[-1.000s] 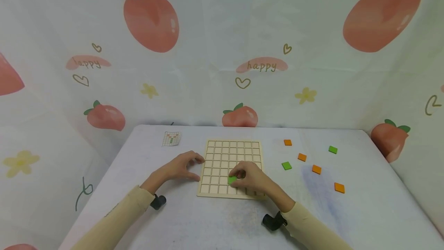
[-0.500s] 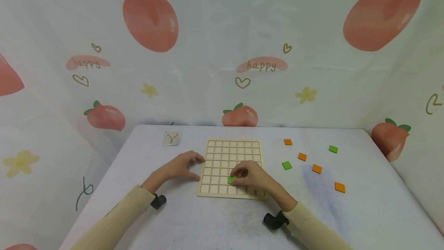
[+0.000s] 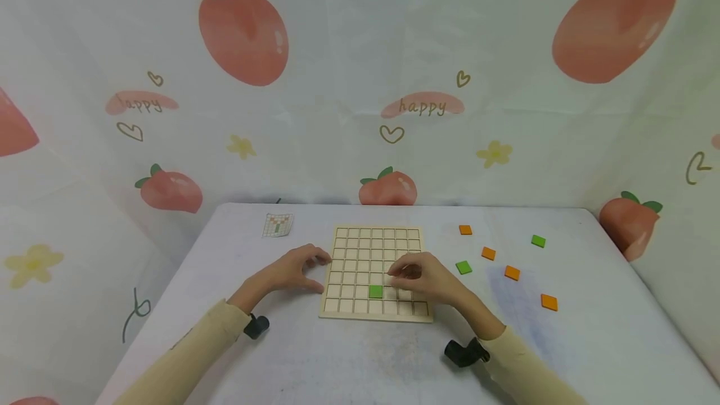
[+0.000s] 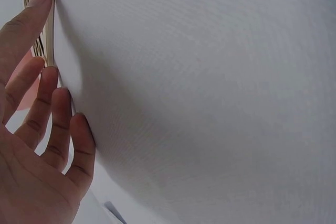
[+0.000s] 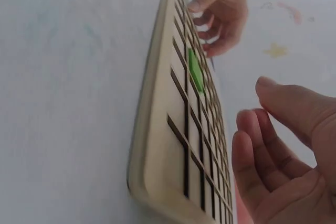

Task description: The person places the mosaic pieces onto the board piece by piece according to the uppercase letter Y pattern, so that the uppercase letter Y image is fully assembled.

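Note:
A pale wooden grid board [image 3: 343,305] lies flat on the table. One green tile [image 3: 375,292] sits in a cell of its second row from the front, near the middle. My left hand [image 3: 294,269] touches the board's left edge with thumb and fingertips, as the left wrist view also shows. Above the right part of the board hovers my right hand [image 3: 425,277], its fingers loosely bent. Nothing shows between the thumb and fingers of that hand [image 5: 286,150] in the right wrist view, and it is apart from the green tile [image 5: 195,71].
Right of the board lie several loose tiles, among them a green tile [image 3: 464,267], an orange tile [image 3: 512,273] and a farther green tile [image 3: 538,241]. A small paper card [image 3: 278,225] with a coloured grid pattern lies at the back left. A fruit-print curtain [image 3: 315,142] hangs behind the table.
My right hand has let go of the green tile and moved right and a little up from it. The tile stays in its cell. My left hand has not moved.

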A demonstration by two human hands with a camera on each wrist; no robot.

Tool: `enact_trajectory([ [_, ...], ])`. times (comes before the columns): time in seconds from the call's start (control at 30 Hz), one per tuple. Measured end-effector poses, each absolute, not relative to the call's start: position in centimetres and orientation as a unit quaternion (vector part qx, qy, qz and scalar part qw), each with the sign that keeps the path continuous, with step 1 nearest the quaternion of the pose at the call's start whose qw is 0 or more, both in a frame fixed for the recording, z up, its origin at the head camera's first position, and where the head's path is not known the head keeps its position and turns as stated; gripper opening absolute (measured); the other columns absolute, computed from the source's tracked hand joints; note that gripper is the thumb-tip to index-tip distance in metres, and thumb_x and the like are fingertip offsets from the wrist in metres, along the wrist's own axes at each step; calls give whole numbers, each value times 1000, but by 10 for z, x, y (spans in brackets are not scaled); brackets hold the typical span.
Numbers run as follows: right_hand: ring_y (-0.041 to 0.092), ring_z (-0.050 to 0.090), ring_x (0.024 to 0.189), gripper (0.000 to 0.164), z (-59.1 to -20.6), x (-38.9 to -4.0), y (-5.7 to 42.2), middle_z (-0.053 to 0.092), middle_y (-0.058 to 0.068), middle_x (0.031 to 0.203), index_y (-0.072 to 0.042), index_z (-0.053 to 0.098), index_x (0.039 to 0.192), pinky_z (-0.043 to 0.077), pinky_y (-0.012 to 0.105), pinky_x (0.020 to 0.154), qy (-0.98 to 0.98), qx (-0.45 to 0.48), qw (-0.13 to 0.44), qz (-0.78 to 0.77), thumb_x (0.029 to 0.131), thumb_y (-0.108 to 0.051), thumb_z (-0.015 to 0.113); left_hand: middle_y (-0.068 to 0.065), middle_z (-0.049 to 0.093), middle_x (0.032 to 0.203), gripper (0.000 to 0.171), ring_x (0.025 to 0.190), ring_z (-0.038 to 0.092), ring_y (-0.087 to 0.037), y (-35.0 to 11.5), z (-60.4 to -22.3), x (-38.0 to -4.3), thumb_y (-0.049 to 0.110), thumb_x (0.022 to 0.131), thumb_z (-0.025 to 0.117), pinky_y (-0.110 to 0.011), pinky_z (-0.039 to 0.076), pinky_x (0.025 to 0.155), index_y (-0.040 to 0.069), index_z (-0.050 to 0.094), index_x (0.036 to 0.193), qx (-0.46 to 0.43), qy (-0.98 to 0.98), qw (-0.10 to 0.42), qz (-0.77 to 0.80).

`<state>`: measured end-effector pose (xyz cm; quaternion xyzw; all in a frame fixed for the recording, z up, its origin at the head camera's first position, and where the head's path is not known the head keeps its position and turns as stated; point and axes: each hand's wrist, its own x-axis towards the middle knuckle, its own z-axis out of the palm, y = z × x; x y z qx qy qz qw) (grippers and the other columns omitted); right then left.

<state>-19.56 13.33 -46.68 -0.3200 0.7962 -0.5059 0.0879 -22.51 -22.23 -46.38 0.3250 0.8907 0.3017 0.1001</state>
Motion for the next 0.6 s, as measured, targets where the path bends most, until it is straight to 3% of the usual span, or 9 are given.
enact_trajectory([
  [0.13, 22, 68, 92, 19, -464, -194, 148, 70, 14, 107, 2, 73, 109, 55, 32, 83, 792, -317, 86, -514, 93, -7, 76, -4, 63, 122, 62, 110, 58, -23, -222, -463, -224, 22, 76, 92, -40, 48, 96, 4, 62, 127, 325, 890, 101, 302],
  [0.6, 24, 67, 91, 19, -466, -183, 210, 70, 13, 107, 0, 72, 111, 56, 31, 82, 793, -298, 91, -524, 93, -3, 75, -2, 62, 121, 61, 110, 57, -22, -223, -468, -225, 25, 76, 92, -41, 47, 96, 6, 63, 127, 320, 895, 97, 294],
])
